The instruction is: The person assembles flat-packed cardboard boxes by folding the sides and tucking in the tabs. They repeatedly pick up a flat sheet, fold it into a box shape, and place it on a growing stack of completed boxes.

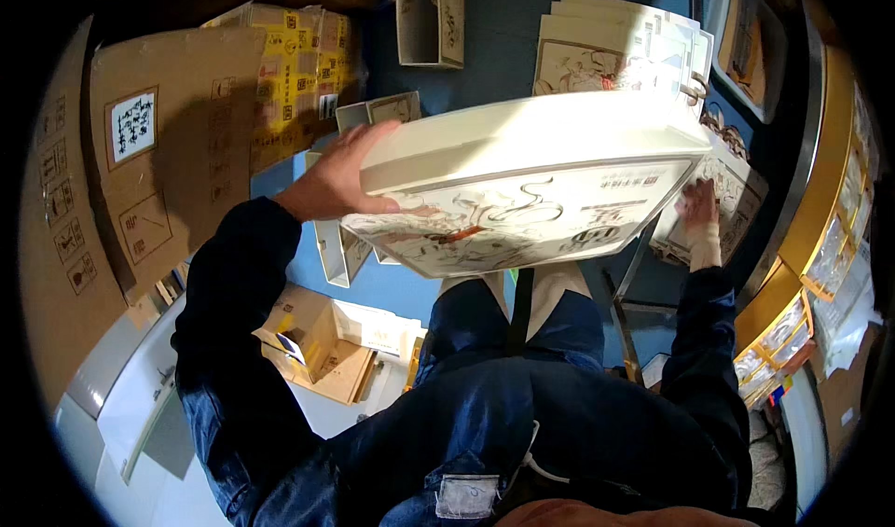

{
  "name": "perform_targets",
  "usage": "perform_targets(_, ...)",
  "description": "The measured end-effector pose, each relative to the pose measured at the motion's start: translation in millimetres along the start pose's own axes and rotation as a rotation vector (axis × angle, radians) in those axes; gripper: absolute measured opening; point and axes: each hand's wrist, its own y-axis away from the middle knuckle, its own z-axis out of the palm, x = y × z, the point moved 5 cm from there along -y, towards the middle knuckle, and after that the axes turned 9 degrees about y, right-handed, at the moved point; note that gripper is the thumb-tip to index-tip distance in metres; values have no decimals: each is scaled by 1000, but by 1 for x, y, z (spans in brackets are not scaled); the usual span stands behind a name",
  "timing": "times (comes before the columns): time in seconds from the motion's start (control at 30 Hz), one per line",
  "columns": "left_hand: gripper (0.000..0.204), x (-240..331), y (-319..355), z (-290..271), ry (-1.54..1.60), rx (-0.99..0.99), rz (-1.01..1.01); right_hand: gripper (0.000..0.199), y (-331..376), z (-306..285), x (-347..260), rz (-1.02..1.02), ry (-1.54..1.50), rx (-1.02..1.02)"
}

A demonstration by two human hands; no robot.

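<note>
The box (pixel 508 212) hides the lower part of the stack (pixel 611 56) and the feet below the legs (pixel 564 326). Whether the right hand (pixel 699 212) touches the box cannot be told. The tray (pixel 451 19) is cut off by the upper edge; the carton's (pixel 182 177) finer marks are too small to tell.

Left hand (pixel 340 174) has the left end of a big, shallow cream-white box with a brown-and-red line drawing (pixel 513 214), held tilted, thumb by the printed face. Right hand (pixel 699 212) is near its other end, beside another cream printed box (pixel 741 196), can't tell if touching. Big brown cardboard carton (pixel 177 219) off left, cream printed flat pieces (pixel 606 37) stacked up top.
</note>
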Motion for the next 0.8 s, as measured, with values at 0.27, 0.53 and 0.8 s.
perform_targets(0.27,86,-51,-1,12,610,92,-90,70,42,31,-25,-229,-43,-125)
perform_targets(0.53,69,-91,-13,40,1158,234,-121,48,73,61,-40,-16,-174,-402)
perform_targets(0.8,59,-155,-32,152,1619,161,-235,31,156,145,-95,-176,132,-538)
